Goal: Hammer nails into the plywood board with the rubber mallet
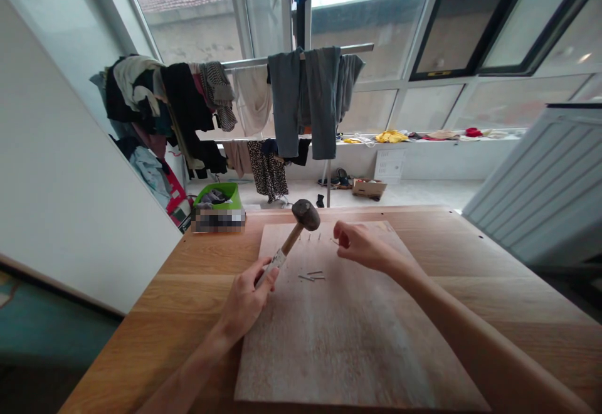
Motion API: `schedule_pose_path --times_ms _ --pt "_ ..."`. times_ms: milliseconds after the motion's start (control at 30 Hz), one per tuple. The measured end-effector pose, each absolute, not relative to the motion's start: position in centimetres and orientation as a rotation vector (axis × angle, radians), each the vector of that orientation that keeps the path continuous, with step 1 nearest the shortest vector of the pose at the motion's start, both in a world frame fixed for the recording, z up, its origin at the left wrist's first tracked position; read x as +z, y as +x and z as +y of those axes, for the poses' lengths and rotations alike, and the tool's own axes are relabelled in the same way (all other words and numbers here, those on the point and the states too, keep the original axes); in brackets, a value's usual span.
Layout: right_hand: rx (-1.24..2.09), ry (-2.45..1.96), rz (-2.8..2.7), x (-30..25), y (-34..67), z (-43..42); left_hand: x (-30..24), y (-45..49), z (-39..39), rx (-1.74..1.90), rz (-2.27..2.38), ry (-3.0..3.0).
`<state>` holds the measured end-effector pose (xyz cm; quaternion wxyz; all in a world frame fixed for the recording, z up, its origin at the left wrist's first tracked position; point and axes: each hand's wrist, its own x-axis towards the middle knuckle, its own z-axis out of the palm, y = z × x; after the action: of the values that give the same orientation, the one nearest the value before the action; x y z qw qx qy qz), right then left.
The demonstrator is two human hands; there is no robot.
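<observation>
My left hand [251,288] is closed round the pale handle of a mallet [305,214], whose dark head is raised above the far part of a wooden board [348,326]. Over the board's far right part, my right hand [360,244] pinches a thin nail [334,241] between thumb and fingers, low near the surface. To its left, several nails [309,237] stand upright in a row, partly behind the mallet. A few loose nails [312,276] lie flat on the board between my hands.
The board lies on a wooden table [188,301]. Near the table's far left edge are a blurred-out box [219,221] and a green basket [230,193] with cloth. Beyond the table hang clothes on a rack [305,100]. A cardboard box [369,188] stands on the floor.
</observation>
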<state>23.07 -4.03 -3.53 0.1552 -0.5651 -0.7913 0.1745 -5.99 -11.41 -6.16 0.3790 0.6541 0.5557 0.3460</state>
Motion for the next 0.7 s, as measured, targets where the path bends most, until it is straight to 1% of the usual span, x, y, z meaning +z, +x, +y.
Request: schedule_pose_path --times_ms 67,167,300,567,633,700 --pt "0.528 -1.611 -2.129 -4.2 24.0 -3.2 -6.3 -6.0 -11.3 0.888 1.421 1.656" --pt "0.521 -1.546 -2.067 -5.2 24.7 -2.4 -6.4 -6.0 -11.3 0.886 1.420 1.646" --pt "0.409 -1.500 -2.098 -5.8 24.7 -2.1 -6.4 -6.0 -11.4 0.884 1.414 1.652" --pt "0.323 -1.444 -2.257 -5.7 23.8 -1.3 -6.2 -6.0 -11.5 0.873 1.406 1.654" --pt "0.361 -1.428 -2.220 -5.9 23.5 -1.2 -6.2 -5.9 -11.4 0.874 1.403 1.654" --pt "0.469 -1.405 -2.114 -6.4 23.3 -1.2 -6.2 -5.9 -11.4 0.875 1.402 1.659"
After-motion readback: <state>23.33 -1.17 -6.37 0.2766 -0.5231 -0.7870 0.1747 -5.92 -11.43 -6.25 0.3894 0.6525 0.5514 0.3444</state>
